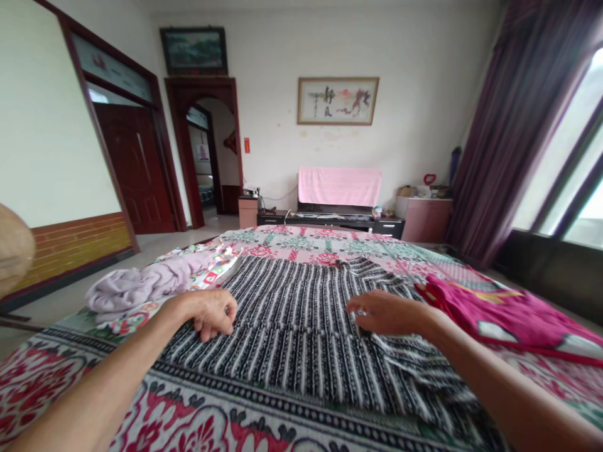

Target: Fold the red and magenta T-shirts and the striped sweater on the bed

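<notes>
A black-and-white striped garment (pixel 301 326) lies spread across the bed in front of me. My left hand (pixel 210 311) rests on its left edge with the fingers curled, pinching the striped cloth. My right hand (pixel 384 312) lies on the garment's right part, fingers bent and closed on a fold of the fabric. Both forearms reach in from the bottom corners.
A patterned red, white and green bedspread (pixel 188 420) covers the bed. A crumpled lilac garment (pixel 141 285) lies at the left, a pink garment (pixel 499 314) at the right. Beyond stand a low TV cabinet (pixel 330 220) with a pink cloth, doorways left and purple curtains right.
</notes>
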A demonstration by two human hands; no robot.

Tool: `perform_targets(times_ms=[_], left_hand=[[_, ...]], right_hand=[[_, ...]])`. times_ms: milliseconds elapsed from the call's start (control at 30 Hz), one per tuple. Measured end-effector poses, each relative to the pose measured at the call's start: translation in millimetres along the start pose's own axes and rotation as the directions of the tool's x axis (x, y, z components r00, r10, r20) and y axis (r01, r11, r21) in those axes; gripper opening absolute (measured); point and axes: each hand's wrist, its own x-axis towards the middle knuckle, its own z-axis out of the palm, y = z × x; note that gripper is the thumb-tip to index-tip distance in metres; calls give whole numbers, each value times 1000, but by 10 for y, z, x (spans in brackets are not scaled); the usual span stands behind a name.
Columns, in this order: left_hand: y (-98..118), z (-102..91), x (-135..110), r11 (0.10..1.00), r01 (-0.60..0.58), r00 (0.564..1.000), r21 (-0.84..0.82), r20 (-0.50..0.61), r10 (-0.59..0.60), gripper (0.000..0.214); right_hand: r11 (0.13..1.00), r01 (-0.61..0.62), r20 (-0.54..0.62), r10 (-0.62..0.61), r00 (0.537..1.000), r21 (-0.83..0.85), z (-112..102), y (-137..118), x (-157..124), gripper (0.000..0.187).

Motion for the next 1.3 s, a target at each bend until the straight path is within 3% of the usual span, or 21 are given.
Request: perform_targets(times_ms=[100,267,367,467,567,667,900,1067,1300], left_hand=[[-13,26,46,1000,4,1000,19,-18,-4,20],[-97,-17,37,996,-27,999,-88,41,30,21],[-155,-35,39,986,-45,998,-158,28,50,23],[-187,-47,76,979,-28,990,-201,-142,-1,25],[-181,-89,161,981,47,922,-186,-370,-115,27],[-139,-172,308,970,157,848,-187,-477,-230,37],[-115,-380,838,910,322,745,-259,-523,-413,34],[-197,-348,1082,890,396,627,-227,-641,-442,43],[-266,-258,1124,908,327,589,-262,-695,-412,38]], right_hand=[[993,-117,-149,120,981,31,134,57,312,39],[946,-300,-366,323,873,119,556,303,557,35],[954,-265,-425,298,855,137,748,454,552,30],[960,-239,-449,279,849,145,821,524,539,28],[953,-255,-461,302,834,163,828,520,547,27],[944,-279,-466,329,821,175,820,488,555,27],[936,-314,-453,352,819,158,814,451,545,29],[933,-331,-461,359,811,145,816,452,553,28],[932,-335,-460,361,811,141,813,444,563,28]])
